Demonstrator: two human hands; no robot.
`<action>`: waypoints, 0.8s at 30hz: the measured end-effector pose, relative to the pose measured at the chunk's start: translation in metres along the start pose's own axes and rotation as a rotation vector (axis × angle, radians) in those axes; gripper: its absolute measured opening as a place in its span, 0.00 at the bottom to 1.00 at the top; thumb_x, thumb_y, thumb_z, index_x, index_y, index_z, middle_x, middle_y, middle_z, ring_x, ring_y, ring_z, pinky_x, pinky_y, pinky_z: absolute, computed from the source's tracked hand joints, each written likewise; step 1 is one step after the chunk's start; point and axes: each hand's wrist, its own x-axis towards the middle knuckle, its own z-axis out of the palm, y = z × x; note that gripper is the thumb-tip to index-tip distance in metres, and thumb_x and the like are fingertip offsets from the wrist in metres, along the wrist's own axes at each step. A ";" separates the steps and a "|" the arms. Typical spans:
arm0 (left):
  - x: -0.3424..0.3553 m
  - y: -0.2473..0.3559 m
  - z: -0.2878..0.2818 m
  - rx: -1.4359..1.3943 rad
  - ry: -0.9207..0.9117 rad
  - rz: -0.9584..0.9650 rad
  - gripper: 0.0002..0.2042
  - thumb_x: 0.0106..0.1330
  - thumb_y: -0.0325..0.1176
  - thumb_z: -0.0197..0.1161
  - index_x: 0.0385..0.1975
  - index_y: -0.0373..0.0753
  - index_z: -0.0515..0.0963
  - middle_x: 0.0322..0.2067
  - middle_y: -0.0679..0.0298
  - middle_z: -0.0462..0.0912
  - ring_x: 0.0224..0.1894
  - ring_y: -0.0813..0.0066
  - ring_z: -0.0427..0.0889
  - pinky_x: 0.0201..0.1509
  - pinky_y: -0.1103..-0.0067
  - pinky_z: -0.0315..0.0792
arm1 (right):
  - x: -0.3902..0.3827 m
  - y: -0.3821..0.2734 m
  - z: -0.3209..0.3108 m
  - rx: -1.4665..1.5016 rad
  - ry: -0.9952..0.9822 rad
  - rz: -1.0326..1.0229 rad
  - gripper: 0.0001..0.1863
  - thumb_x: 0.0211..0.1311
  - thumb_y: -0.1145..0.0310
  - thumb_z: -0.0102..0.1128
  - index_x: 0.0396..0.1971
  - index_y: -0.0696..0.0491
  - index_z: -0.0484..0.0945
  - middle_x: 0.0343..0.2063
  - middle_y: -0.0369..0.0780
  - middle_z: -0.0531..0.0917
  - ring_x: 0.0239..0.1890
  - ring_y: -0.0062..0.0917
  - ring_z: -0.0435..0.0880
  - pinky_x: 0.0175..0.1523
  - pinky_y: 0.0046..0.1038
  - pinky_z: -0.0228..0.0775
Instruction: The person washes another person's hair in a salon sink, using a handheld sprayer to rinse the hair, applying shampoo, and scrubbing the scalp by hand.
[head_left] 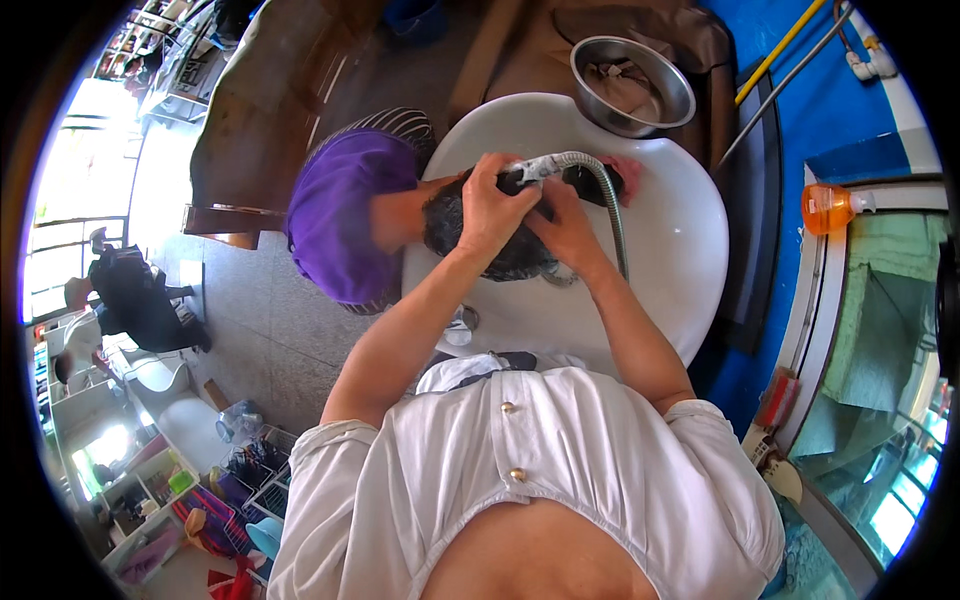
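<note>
A person in a purple top point(350, 215) bends over a white wash basin point(680, 240), head down, with dark wet hair point(505, 255). My left hand point(490, 210) is closed round a shower head point(532, 170) above the hair. From it a ribbed metal hose point(612, 205) arches right and drops into the basin. Against the right side of the head, my right hand point(565, 230) has its fingers bent into the hair; their tips are hidden. A pink cloth point(625, 175) lies beyond the hair.
A steel bowl point(680, 95) rests at the basin's far rim. To the right, an orange pump bottle point(828, 208) stands by a window frame. A clear cup-like object point(460, 328) sits at the basin's near left. Shelves with baskets point(240, 500) fill the lower left.
</note>
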 end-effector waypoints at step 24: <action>0.050 0.057 -0.068 -0.051 0.009 -0.043 0.16 0.42 0.31 0.65 0.33 0.33 0.77 0.26 0.61 0.79 0.31 0.73 0.78 0.39 0.79 0.71 | 0.021 -0.031 0.035 -0.287 0.128 -0.157 0.08 0.51 0.68 0.57 0.32 0.50 0.73 0.35 0.40 0.75 0.39 0.39 0.73 0.41 0.43 0.63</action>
